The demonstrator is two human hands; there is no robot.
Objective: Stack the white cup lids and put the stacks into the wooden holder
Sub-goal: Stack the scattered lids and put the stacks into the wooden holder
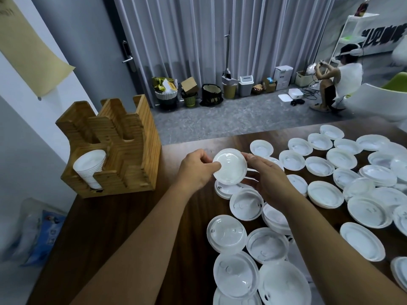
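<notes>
Both hands hold one white cup lid point(229, 166) above the dark wood counter point(123, 227), near its far edge. The left hand point(195, 170) grips the lid's left rim, its fingers point(203, 158) curled over the far side and the thumb lying across the near face. The right hand point(267, 179) takes the right rim, thumb at the upper edge, the remaining fingers loosely bent beneath; whether they bear on further lids under it cannot be told. The held lid is round, thin, translucent white plastic with a raised rim and a shallow domed centre, its face tilted toward the camera. Many loose lids point(326, 193) of the same pattern cover the right half of the counter, some single, some nested in short piles, several showing a small sip hole near the rim. The wooden holder point(123, 155) stands at the far left of the counter, pale slatted wood with upright slots. Its near-left slot contains a stack of lids point(90, 169) leaning slightly; the other slots show no lids from this angle. A plastic bag point(37, 232) lies on the floor left of the counter.
</notes>
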